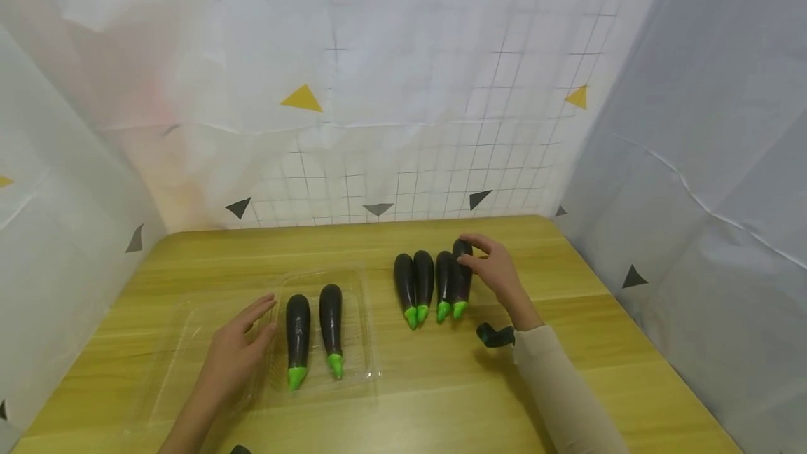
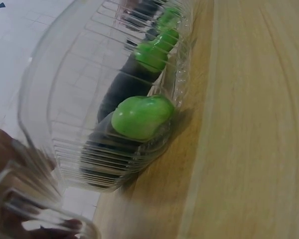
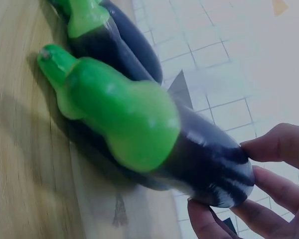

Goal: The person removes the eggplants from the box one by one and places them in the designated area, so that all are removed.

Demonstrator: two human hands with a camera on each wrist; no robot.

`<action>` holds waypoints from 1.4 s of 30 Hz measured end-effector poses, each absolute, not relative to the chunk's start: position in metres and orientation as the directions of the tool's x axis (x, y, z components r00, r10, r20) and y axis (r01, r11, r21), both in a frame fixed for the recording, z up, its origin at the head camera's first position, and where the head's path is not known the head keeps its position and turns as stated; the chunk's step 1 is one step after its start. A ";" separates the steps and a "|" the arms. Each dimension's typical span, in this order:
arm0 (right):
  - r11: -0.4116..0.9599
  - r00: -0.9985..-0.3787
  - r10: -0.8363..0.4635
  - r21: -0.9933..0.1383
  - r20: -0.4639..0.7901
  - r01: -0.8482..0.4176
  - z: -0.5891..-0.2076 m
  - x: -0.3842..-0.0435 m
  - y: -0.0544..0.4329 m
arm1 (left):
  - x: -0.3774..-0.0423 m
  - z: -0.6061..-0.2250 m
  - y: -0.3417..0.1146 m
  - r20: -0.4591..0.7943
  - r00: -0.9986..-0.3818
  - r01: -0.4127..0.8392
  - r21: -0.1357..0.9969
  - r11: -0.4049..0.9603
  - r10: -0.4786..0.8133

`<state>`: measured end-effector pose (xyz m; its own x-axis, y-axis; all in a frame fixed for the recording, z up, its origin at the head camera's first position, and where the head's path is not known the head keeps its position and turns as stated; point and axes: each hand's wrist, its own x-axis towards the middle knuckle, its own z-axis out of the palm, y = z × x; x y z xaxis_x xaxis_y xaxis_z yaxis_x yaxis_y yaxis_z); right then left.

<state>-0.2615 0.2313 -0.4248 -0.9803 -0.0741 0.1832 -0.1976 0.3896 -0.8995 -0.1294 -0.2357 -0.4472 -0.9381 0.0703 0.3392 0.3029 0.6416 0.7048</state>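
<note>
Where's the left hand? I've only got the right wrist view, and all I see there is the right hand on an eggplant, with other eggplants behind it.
Observer: Head view has the left hand by the left side of a clear plastic tray.
Operator: Anything in that tray?
Observer: Yes, two eggplants.
Operator: How many outside it, counting the eggplant in the right hand?
Observer: Four, roughly in a row on the table, to the right of the tray.
</note>
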 end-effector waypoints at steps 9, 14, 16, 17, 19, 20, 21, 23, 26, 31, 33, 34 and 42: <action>0.501 -0.987 -0.022 -0.853 0.158 -0.148 -0.433 -0.266 0.237 | -0.129 -0.445 -0.235 0.331 -0.941 0.296 0.713 0.636 0.068; 0.579 -0.992 -0.016 -0.808 0.128 -0.114 -0.442 -0.271 0.238 | -0.129 -0.447 -0.235 0.348 -0.935 0.307 0.704 0.641 0.066; 0.591 -0.992 -0.020 -0.799 0.126 -0.114 -0.445 -0.272 0.238 | -0.129 -0.447 -0.235 0.355 -0.932 0.312 0.699 0.643 0.066; 0.591 -0.991 -0.023 -0.798 0.128 -0.117 -0.446 -0.273 0.239 | -0.129 -0.447 -0.235 0.358 -0.931 0.313 0.698 0.644 0.065; 0.585 -0.991 -0.033 -0.801 0.131 -0.126 -0.448 -0.273 0.239 | -0.129 -0.447 -0.235 0.360 -0.931 0.315 0.697 0.644 0.066; 0.584 -0.991 -0.036 -0.802 0.131 -0.127 -0.448 -0.274 0.239 | -0.129 -0.447 -0.235 0.360 -0.931 0.316 0.698 0.642 0.066; 0.584 -0.991 -0.038 -0.802 0.129 -0.127 -0.449 -0.274 0.240 | -0.128 -0.447 -0.235 0.359 -0.931 0.316 0.700 0.641 0.067; 0.588 -0.992 -0.042 -0.800 0.122 -0.123 -0.450 -0.275 0.240 | -0.128 -0.447 -0.235 0.355 -0.932 0.314 0.704 0.637 0.067; 0.603 -0.993 -0.042 -0.790 0.109 -0.112 -0.451 -0.276 0.239 | -0.128 -0.447 -0.236 0.352 -0.933 0.313 0.708 0.634 0.067; 0.613 -0.993 -0.042 -0.782 0.109 -0.112 -0.453 -0.278 0.239 | -0.129 -0.448 -0.236 0.353 -0.933 0.313 0.706 0.636 0.067; 0.612 -0.993 -0.040 -0.783 0.107 -0.109 -0.454 -0.279 0.239 | -0.129 -0.449 -0.236 0.353 -0.933 0.313 0.705 0.637 0.067; 0.612 -0.994 -0.037 -0.784 0.106 -0.107 -0.454 -0.279 0.239 | -0.129 -0.449 -0.236 0.354 -0.933 0.313 0.704 0.638 0.067; 0.616 -0.994 -0.035 -0.781 0.104 -0.103 -0.456 -0.280 0.240 | -0.130 -0.450 -0.237 0.356 -0.932 0.316 0.699 0.641 0.072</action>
<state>-0.2795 0.2401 -0.4561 -0.9940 -0.0347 0.1040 -0.1032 0.6160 -0.7809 -0.1298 -0.2366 -0.4498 -0.9318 0.0720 0.3558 0.3165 0.6413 0.6990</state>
